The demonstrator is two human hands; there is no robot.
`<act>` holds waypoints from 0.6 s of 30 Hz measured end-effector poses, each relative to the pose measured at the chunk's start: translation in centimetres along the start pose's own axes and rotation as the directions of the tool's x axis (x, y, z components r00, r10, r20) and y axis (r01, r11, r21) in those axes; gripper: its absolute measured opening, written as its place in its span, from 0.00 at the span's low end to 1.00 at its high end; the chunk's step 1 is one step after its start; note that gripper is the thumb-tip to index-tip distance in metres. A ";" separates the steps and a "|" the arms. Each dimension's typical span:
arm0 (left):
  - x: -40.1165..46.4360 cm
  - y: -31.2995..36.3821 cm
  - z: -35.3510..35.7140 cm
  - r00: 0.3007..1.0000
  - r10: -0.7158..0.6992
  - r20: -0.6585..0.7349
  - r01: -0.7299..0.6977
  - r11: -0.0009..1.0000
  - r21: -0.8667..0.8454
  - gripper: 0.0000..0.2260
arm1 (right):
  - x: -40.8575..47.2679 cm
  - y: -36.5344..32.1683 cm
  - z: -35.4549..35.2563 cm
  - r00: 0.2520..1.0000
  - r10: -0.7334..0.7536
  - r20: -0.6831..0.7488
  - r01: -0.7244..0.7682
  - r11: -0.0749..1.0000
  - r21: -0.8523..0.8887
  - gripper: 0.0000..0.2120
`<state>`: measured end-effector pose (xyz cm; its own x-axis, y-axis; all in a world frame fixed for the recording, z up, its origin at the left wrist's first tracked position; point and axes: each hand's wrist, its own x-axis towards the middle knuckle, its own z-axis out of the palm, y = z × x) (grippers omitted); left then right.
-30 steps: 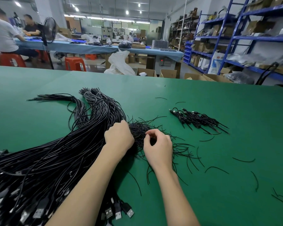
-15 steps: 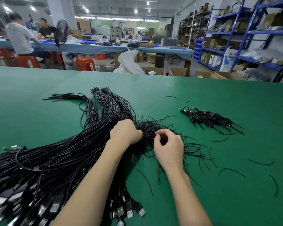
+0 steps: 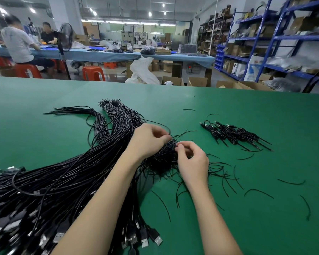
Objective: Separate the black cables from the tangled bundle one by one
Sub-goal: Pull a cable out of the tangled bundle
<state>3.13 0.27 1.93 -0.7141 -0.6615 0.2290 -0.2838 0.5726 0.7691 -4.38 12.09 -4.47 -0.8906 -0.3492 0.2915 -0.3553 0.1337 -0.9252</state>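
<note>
A big bundle of long black cables [image 3: 68,173] with USB plugs at its near end fans across the left of the green table [image 3: 247,111]. Its far ends meet in a dense tangle [image 3: 164,155] at mid-table. My left hand [image 3: 147,140] sits on the tangle's left side, fingertips pinching one thin cable that loops up and over to the right. My right hand [image 3: 191,161] is at the tangle's right side, thumb and forefinger pinching strands at its top. A small pile of separated cables [image 3: 234,135] lies to the right.
Short black wire offcuts [image 3: 258,192] are scattered on the table right of my hands. Beyond the far table edge are cardboard boxes, red stools, a blue-covered bench with two seated people, and blue shelving on the right.
My left hand has lifted and turned, fingers now up and pinching a cable that arcs above the tangle. My right hand shifted slightly toward the tangle's top.
</note>
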 end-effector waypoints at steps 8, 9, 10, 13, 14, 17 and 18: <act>-0.9 2.3 1.3 0.901 0.292 0.320 -0.217 0.943 -0.252 0.04 | 2.8 -2.0 -4.9 0.937 0.171 0.305 -0.284 0.881 0.378 0.14; -1.0 2.3 1.4 0.886 0.309 0.346 -0.231 0.941 -0.249 0.04 | 3.0 -2.1 -5.4 0.943 0.159 0.293 -0.252 0.915 0.314 0.09; -1.0 2.3 1.3 0.867 0.314 0.387 -0.237 0.943 -0.235 0.04 | 3.2 -2.3 -5.7 0.950 0.163 0.265 -0.245 0.917 0.314 0.05; -1.0 2.0 0.6 0.786 0.231 0.574 -0.250 0.967 -0.046 0.07 | 3.6 -2.7 -6.8 0.950 0.280 0.138 -0.304 0.733 0.608 0.05; -1.0 1.8 0.3 0.766 0.183 0.616 -0.256 0.966 0.031 0.08 | 3.8 -2.6 -7.4 0.943 0.318 0.099 -0.297 0.667 0.683 0.04; -0.9 1.3 -0.2 0.803 0.083 0.590 -0.220 0.961 0.165 0.09 | 3.6 -1.6 -8.2 0.922 0.385 0.052 -0.317 0.668 0.673 0.03; -0.8 1.2 -0.2 0.832 0.074 0.549 -0.207 0.961 0.185 0.09 | 3.4 -1.0 -8.1 0.912 0.407 0.040 -0.336 0.688 0.643 0.05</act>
<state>3.53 1.38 2.78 -0.9668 -0.2426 -0.0805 -0.2433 0.7769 0.5807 -9.31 18.28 -0.56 -0.9458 -0.3013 -0.1207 0.2371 -0.3875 -0.8909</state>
